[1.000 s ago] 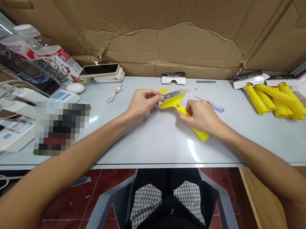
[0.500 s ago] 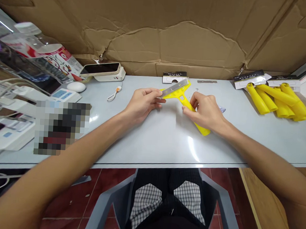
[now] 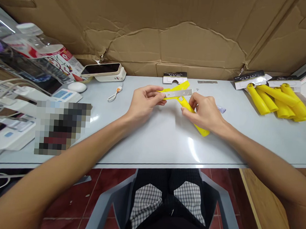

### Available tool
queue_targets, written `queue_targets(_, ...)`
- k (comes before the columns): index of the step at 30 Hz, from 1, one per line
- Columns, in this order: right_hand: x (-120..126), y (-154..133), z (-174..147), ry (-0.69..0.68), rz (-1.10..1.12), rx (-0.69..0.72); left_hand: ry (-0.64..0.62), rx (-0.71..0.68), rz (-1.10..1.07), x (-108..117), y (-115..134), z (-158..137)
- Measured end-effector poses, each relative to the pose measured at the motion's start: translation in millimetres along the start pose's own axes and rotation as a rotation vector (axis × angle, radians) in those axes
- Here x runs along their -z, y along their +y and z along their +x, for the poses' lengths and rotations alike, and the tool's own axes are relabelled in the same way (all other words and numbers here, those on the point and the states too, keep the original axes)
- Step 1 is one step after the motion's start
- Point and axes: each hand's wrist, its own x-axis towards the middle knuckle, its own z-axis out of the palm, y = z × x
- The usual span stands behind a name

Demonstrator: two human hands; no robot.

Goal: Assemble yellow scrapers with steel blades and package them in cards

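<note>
A yellow plastic scraper [image 3: 201, 130] slants over the table in front of me. My right hand [image 3: 207, 112] is closed round its handle, just below the wide head. Across that head lies a flat metal blade [image 3: 178, 93], tilted away from the head's line so that its right end sticks out past the yellow plastic. My left hand [image 3: 147, 102] pinches the blade's left end between thumb and fingers, and the left end of the head is by those fingers. Tiny metal pieces [image 3: 197, 89], perhaps screws, lie behind my right hand. A clear purplish plastic piece [image 3: 221, 109] is partly hidden by it.
Another metal strip [image 3: 207, 82] and a black-and-white card [image 3: 174, 77] lie along the back edge. Several yellow handles [image 3: 280, 100] with cards are heaped at right. At left are a phone [image 3: 102, 69] on a white block, a mouse [image 3: 77, 86], bottles [image 3: 58, 58] and power strips [image 3: 12, 133].
The blade has swung clockwise, its right end coming down off the scraper head's edge. My right hand has barely moved on the handle.
</note>
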Motion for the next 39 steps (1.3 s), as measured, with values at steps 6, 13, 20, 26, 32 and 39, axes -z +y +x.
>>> queue_targets(6, 1.6, -0.2, 1.2, -0.025, 0.145, -0.046, 0.030, -0.113, 0.081, 0.5, 2.2, -5.3)
queue_targets(13, 11.7, 10.1, 14.4, 0.002, 0.748, -0.152, -0.017, -0.166, 0.082, -3.9, 6.1, -16.4)
queue_targets(20, 12.9, 18.6, 17.2, -0.109, 0.902, -0.099, 0.015, -0.069, 0.013, -11.9, 5.9, -23.8)
queue_targets(26, 11.1, 13.0, 13.4, -0.093, 0.928, -0.136, 0.044, -0.013, -0.004, -15.5, 7.6, -28.2)
queue_targets(32, 10.9, 4.1, 10.9, -0.003, 0.910, -0.195, 0.009, -0.042, 0.027, -16.8, 7.3, -34.0)
queue_targets(39, 7.4, -1.9, 8.7, 0.102, 0.855, -0.225, -0.054, 0.002, -0.033, -19.0, 0.2, -32.1)
